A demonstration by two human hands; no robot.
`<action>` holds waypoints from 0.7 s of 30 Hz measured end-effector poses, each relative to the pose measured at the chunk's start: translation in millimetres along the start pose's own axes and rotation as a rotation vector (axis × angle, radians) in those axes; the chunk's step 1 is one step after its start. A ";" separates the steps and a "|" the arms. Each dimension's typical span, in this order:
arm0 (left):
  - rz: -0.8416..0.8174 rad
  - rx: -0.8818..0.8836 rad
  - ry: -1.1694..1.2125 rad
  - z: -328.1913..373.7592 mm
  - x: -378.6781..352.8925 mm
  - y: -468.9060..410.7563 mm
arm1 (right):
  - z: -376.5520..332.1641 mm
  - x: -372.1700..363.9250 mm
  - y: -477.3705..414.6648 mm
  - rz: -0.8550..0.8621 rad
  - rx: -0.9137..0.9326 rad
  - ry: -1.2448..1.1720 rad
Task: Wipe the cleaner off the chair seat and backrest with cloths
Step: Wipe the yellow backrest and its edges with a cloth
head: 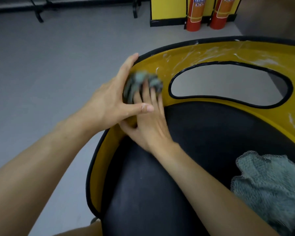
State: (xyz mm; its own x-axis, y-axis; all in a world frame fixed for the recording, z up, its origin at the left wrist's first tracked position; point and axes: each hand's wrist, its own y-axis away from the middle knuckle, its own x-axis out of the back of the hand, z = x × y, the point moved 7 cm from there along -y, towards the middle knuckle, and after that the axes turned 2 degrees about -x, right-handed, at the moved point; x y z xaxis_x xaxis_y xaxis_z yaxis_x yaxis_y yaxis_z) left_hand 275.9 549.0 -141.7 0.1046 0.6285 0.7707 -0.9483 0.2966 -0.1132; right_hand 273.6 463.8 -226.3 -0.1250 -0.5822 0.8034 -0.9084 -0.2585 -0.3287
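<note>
The chair has a yellow backrest [211, 53] with black trim and an oval cut-out, wrapped around a black seat [203, 130]. White cleaner streaks [255, 60] smear the backrest's top and right side. My right hand [150, 126] grips a bunched grey-green cloth [138, 82], blurred by motion, and holds it against the backrest's left inner face; its fingertips are buried in the cloth. My left hand [109, 99] rests on the backrest's left rim with straight fingers, its thumb across my right fingers. A second grey-green cloth [266, 184] lies crumpled on the seat at lower right.
Grey floor lies to the left and beyond the chair. Two red fire extinguishers [195, 14] stand by a yellow cabinet [167, 9] at the back. Black metal furniture legs [37, 12] run along the far left wall.
</note>
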 end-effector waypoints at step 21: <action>0.015 0.022 0.038 2.2 0.5 -1.1 | -7.4 18.7 -19.6 0.080 -0.043 -0.005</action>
State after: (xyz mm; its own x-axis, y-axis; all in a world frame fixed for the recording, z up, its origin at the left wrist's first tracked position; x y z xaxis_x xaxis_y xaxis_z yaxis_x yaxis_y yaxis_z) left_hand 276.3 547.4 -139.8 0.1011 0.6599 0.7445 -0.9561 0.2714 -0.1107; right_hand 286.1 463.7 -201.2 -0.1960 -0.6032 0.7732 -0.9117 -0.1782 -0.3701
